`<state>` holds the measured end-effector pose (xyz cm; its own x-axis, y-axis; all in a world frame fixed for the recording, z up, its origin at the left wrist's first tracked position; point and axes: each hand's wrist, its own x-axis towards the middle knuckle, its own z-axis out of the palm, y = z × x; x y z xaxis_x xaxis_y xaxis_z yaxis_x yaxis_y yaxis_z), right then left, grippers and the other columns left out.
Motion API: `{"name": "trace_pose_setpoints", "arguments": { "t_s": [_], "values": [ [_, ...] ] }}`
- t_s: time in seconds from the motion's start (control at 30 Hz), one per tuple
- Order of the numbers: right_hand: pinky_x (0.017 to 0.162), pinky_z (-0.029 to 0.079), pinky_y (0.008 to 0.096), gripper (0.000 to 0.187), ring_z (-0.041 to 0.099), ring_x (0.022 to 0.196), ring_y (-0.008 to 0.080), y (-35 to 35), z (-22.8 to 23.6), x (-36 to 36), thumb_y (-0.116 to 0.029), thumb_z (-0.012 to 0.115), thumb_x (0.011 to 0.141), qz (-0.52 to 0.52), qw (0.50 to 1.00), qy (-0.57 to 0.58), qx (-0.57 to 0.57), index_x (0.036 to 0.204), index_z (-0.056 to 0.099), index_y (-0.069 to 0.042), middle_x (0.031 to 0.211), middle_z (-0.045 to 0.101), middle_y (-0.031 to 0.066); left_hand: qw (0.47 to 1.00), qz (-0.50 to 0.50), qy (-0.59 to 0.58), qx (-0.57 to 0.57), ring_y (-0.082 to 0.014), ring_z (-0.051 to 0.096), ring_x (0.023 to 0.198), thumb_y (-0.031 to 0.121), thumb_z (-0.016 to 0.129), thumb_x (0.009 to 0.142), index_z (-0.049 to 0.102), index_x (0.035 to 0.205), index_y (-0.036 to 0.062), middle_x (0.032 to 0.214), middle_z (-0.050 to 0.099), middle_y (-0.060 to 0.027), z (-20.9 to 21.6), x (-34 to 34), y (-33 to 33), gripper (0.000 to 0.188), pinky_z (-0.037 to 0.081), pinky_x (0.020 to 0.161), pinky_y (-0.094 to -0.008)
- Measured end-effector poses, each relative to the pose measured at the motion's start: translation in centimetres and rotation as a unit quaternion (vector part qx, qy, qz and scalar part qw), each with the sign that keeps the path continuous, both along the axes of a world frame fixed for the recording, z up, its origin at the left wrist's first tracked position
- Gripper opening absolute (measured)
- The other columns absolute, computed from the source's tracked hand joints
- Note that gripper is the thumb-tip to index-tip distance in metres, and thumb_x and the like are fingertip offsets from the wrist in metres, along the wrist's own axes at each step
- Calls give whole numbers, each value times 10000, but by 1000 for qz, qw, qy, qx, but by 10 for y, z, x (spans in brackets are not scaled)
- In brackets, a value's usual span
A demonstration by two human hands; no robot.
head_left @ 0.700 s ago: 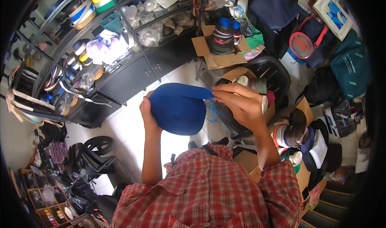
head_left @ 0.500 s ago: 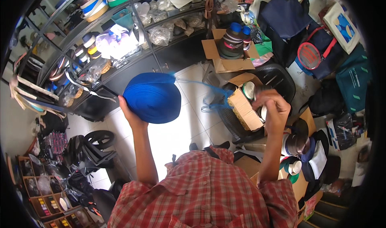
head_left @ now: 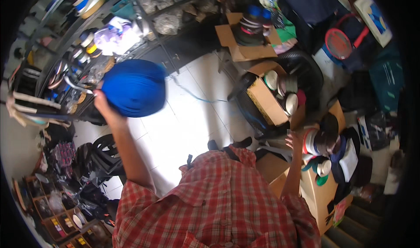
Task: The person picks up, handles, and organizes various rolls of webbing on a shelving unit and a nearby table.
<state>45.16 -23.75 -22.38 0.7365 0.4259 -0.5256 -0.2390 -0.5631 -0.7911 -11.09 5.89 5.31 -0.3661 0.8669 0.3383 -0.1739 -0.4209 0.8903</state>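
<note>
My left hand is closed on the lower left side of a big blue ribbon roll, its surface ringed with coiled layers. The roll is held up in front of the shelves. A thin blue strand trails from its right side toward the black chair, where blur hides its far end. My right hand is low on the right, slightly blurred, with its fingers apart. It is nearest to a stack of striped rolls beside the chair, and I see nothing held in it.
An open cardboard box of rolls sits on the chair. Behind it stands another box with stacked dark and blue rolls. Shelves with bags and rolls line the back left. A black motorbike stands at left, and more cartons at right.
The blue roll and my left hand have shifted left and slightly up in view. My right hand has dropped from above the chair's box, its fingers now spread. The blue strand hangs lower.
</note>
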Motion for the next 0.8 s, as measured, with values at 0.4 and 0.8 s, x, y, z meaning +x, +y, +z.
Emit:
{"name": "trace_pose_setpoints", "arguments": {
  "t_s": [0.4,0.8],
  "values": [
    [731,510,351,457,620,984,242,-107,2,35,-449,542,907,56,972,51,-224,1226,509,-123,1163,579,87,996,38,79,-19,-308,528,1148,549,438,931,426,1310,-41,1279,503,-194,77,-111,65,701,443,966,-464],
    [686,472,244,186,587,769,117,176,258,-211,-125,588,920,326,844,156,397,1037,616,17,948,623,69,990,-127,-15,60,-215,605,916,673,404,881,516,1118,-83,1011,600,-136,1,11,9,800,490,811,-324]
  ]
}}
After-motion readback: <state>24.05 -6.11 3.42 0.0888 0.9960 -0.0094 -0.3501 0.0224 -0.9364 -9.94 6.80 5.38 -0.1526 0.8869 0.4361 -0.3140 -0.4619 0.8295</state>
